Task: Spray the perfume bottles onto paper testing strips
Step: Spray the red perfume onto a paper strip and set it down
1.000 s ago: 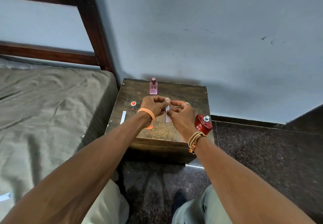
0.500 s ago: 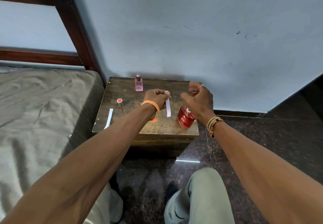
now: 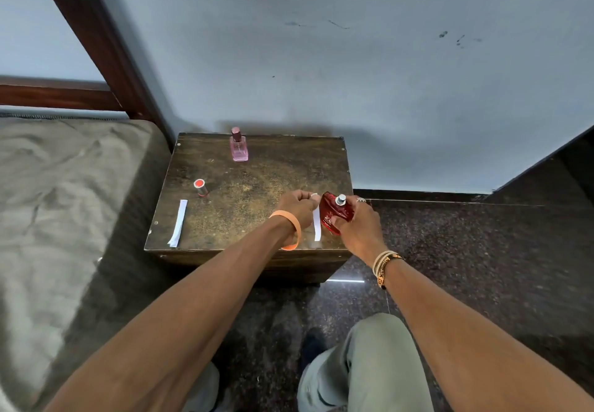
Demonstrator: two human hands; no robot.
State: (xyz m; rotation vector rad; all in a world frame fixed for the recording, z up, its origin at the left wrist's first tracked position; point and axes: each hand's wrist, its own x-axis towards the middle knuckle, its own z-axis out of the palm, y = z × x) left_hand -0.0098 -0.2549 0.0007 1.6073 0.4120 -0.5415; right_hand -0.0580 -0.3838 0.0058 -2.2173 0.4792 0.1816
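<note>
My left hand (image 3: 299, 204) pinches the top of a white paper strip (image 3: 317, 223), which hangs down over the right front of the small wooden table (image 3: 250, 186). Right beside the strip, my right hand (image 3: 360, 223) grips a red perfume bottle (image 3: 334, 215), lifted and tilted, its silver nozzle uncovered. A pink perfume bottle (image 3: 238, 146) stands capped at the table's back. A second white strip (image 3: 177, 222) lies flat near the left front edge. A small red-topped cap (image 3: 201, 187) stands at the left.
A bed with a grey-green sheet (image 3: 64, 205) and a dark wooden headboard (image 3: 96, 32) borders the table's left. The blue-grey wall (image 3: 353, 74) runs right behind it. Dark speckled floor (image 3: 466, 250) lies to the right, and my knees (image 3: 363, 366) are below.
My right hand has come back from behind the table's right side, taken up the red bottle and brought it against the strip. The left hand still holds the strip.
</note>
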